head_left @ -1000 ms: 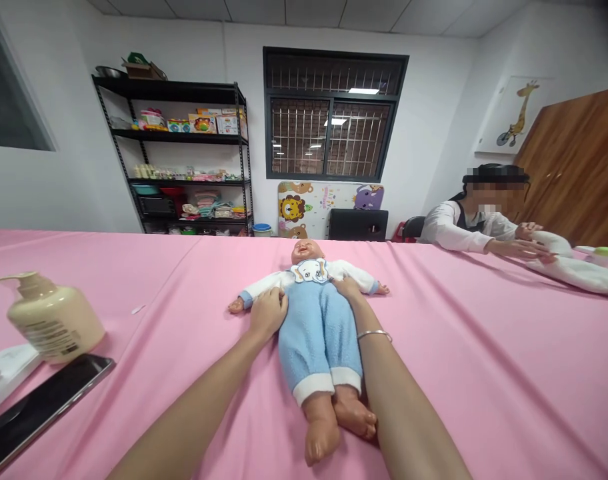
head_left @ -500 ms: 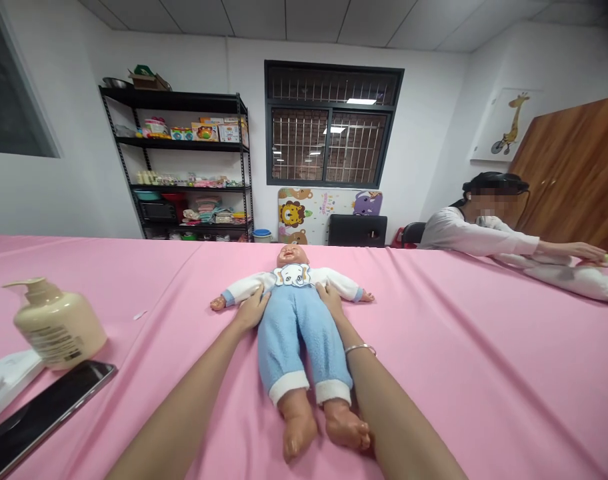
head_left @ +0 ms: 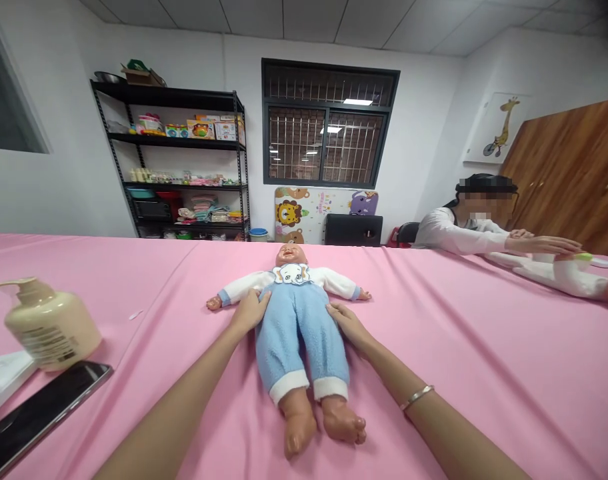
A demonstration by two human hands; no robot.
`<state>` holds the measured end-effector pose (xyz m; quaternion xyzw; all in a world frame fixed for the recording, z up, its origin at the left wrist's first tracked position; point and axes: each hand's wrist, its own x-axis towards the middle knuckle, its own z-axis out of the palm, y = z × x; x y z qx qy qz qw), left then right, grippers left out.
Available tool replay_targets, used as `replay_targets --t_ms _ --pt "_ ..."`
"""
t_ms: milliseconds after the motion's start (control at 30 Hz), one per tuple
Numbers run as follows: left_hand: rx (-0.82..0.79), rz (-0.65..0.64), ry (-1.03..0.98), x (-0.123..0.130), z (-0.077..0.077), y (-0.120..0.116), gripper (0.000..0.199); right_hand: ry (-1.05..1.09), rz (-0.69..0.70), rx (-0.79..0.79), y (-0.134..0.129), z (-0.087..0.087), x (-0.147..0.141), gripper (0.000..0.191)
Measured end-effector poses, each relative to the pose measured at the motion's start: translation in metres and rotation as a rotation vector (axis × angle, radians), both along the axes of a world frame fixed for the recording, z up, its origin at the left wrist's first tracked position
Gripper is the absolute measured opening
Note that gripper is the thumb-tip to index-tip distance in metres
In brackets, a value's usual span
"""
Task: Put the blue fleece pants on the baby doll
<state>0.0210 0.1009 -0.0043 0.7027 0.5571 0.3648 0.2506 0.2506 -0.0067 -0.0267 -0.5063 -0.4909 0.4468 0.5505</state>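
A baby doll [head_left: 294, 313] lies on its back on the pink cloth, head away from me and arms spread. It wears blue trousers and a white top with an elephant bib. On the doll's left-hand side as I see it, my left hand [head_left: 251, 311] grips the clothing near the waist, thumb on top and some fingers hidden beneath. My right hand [head_left: 351, 325] holds the other side at the hip, its fingertips against the blue fabric.
At the left stand a beige pump bottle [head_left: 54, 325], a black phone [head_left: 44, 417] and a white object [head_left: 7, 380]. Another person [head_left: 449, 227] sits at the far right, a hand over another doll [head_left: 549, 270]. Black shelving [head_left: 169, 140] stands behind.
My right hand has slid down from the doll's waist to its hip, and its forearm has swung outward to the right. My left hand stays nearly in place. The other person's hands have shifted.
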Motion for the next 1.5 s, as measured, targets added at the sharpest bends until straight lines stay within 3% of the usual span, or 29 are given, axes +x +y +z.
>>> replay_targets --t_ms 167,233,367,433,500,567,700,867,933,1033,1067,1133,1233,1333,1433,1500 --pt "-0.246 -0.388 -0.52 0.011 0.001 -0.012 0.043 0.178 0.26 -0.059 -0.014 0.019 -0.005 0.056" --pt "-0.391 -0.546 -0.657 0.013 0.008 -0.022 0.048 0.21 0.299 -0.064 -0.016 0.023 -0.002 0.06" --pt "-0.61 -0.683 -0.657 0.012 0.027 -0.042 0.058 0.133 0.102 -0.107 -0.018 0.028 0.0 0.069" --pt "-0.673 -0.741 -0.619 0.009 0.035 -0.047 0.065 0.12 0.132 -0.089 -0.021 0.031 -0.002 0.069" --pt "-0.688 -0.78 -0.578 0.006 0.038 -0.047 0.072 0.108 0.253 -0.044 -0.024 0.036 -0.002 0.073" --pt "-0.69 -0.78 -0.532 0.001 0.038 -0.043 0.077 0.068 0.345 -0.054 -0.026 0.041 0.003 0.079" --pt "-0.723 -0.767 -0.458 -0.01 0.033 -0.035 0.078 -0.008 0.39 -0.177 -0.028 0.046 0.016 0.088" --pt "-0.693 -0.762 -0.437 -0.015 0.03 -0.029 0.075 -0.034 0.479 -0.194 -0.029 0.047 0.017 0.085" --pt "-0.599 -0.617 -0.452 -0.015 0.026 -0.021 0.069 -0.061 0.514 -0.185 -0.031 0.047 0.017 0.08" --pt "-0.383 -0.275 -0.463 -0.015 0.014 -0.003 0.063 -0.113 0.563 -0.181 -0.032 0.048 0.022 0.077" --pt "-0.34 -0.206 -0.462 -0.015 0.009 0.003 0.062 -0.13 0.576 -0.186 -0.032 0.048 0.024 0.077" --pt "-0.267 -0.196 -0.472 -0.014 -0.001 0.014 0.059 -0.164 0.59 -0.22 -0.032 0.047 0.028 0.077" --pt "-0.065 -0.35 -0.479 -0.008 -0.013 0.021 0.051 -0.247 0.497 -0.269 -0.025 0.039 0.032 0.068" --pt "-0.001 -0.462 -0.394 -0.004 -0.019 0.024 0.044 -0.454 0.178 -0.135 -0.011 0.025 0.032 0.055" --pt "0.054 -0.356 -0.302 -0.008 -0.02 0.029 0.036 -0.711 -0.146 -0.017 0.002 0.008 0.033 0.051" --pt "0.103 -0.26 -0.28 -0.014 -0.02 0.032 0.03 -0.784 -0.231 -0.02 0.006 0.0 0.035 0.048"
